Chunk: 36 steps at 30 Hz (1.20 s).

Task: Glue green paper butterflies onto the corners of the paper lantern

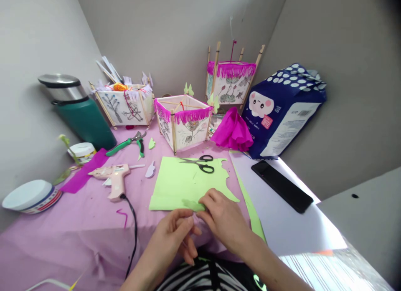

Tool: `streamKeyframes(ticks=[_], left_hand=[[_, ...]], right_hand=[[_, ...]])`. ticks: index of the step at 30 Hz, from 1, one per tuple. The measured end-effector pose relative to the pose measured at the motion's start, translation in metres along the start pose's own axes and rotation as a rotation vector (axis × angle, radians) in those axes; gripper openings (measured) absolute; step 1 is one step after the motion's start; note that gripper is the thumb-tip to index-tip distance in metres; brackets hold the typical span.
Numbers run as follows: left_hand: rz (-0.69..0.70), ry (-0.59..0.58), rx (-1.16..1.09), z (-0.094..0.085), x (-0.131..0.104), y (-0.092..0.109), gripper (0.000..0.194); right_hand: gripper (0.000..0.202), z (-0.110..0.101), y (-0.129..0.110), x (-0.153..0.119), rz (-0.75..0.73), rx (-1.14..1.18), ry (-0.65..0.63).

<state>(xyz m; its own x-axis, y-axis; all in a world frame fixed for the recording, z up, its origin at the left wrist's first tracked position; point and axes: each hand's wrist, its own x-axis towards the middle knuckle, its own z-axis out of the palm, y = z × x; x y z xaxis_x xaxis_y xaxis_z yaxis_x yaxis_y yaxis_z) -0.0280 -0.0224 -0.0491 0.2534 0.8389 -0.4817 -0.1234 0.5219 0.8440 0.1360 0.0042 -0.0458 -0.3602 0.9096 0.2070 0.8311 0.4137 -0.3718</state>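
My right hand (222, 216) pinches a small green paper cutout (192, 205) between thumb and fingers, just above the near edge of a light green paper sheet (175, 182). Beside it, to the left, my left hand (175, 232) is loosely curled with fingers apart, and nothing shows in it. Black-handled scissors (200, 163) lie with their blades partly apart on the far part of the sheet, whose right edge is cut wavy. A pale lilac paper cutout (150, 170) and another green cutout (152, 143) rest left of the sheet.
Left stand a pink glue gun (115, 176) with its cord, green-handled pruners (128, 144), a bowl (31, 195) and a tilted green bottle (84, 115). Behind is a pink-fringed paper lantern (188, 130). Magenta crepe paper (233, 132), a blue package (275, 111) and a phone (282, 185) sit right.
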Motion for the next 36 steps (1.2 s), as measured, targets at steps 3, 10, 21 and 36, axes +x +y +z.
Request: streamKeyframes(ticks=[3, 10, 21, 36], left_hand=[[0.035, 0.031, 0.019, 0.000, 0.000, 0.002, 0.043], [0.250, 0.172, -0.026, 0.008, 0.014, 0.030, 0.038], [0.287, 0.046, -0.045, -0.005, 0.065, 0.122, 0.028], [0.313, 0.147, -0.170, -0.042, 0.093, 0.129, 0.032]], right_hand=[[0.011, 0.001, 0.001, -0.001, 0.044, 0.158, 0.033], [0.020, -0.008, -0.011, 0.009, 0.274, 0.881, -0.030], [0.019, -0.031, 0.073, 0.115, -0.108, -0.142, -0.061], [0.021, -0.035, 0.087, 0.137, -0.081, 0.496, -0.378]])
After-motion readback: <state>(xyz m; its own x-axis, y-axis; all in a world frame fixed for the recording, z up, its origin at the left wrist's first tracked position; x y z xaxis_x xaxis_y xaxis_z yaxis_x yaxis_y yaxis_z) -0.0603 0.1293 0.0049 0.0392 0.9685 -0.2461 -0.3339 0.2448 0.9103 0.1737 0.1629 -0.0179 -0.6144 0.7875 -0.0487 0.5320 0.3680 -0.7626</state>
